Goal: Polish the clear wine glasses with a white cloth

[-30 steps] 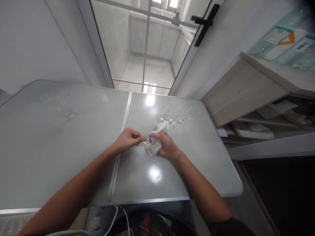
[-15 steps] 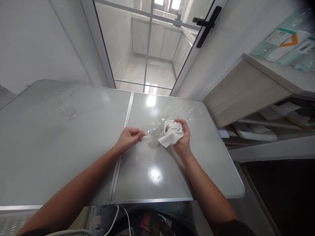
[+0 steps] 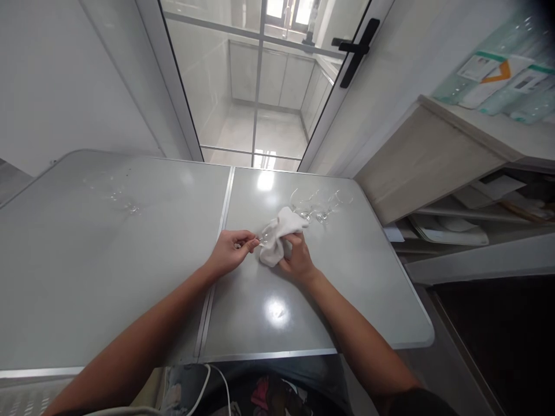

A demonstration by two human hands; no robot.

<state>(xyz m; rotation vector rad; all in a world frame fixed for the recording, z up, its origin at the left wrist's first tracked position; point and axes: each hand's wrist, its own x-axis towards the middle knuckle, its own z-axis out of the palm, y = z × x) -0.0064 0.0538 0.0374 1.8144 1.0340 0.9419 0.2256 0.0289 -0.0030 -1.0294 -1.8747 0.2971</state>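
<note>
Between my hands, above the table, a clear stemmed glass [image 3: 267,232] lies tilted on its side. My left hand [image 3: 234,249] pinches it by the stem end, with the fingertips closed. A white cloth [image 3: 291,222] is wrapped against the bowl, and my right hand [image 3: 299,257] grips it from the right, fingers closed around the fabric. The cloth hides much of the bowl. Just beyond the cloth, two more clear stemmed glasses stand: one glass [image 3: 306,215] partly behind it, another glass [image 3: 322,216] to its right.
More clear glassware [image 3: 130,206] stands at the far left of the grey table [image 3: 151,260]. A metal seam [image 3: 226,199] crosses the tabletop. A glazed door [image 3: 260,115] is behind, and a shelf unit [image 3: 433,162] with plastic bottles [image 3: 498,75] borders the right.
My right hand and the cloth have moved left onto the glass, and the hand has turned from palm-up to gripping over the bowl. My left hand keeps its pinch nearly in place.
</note>
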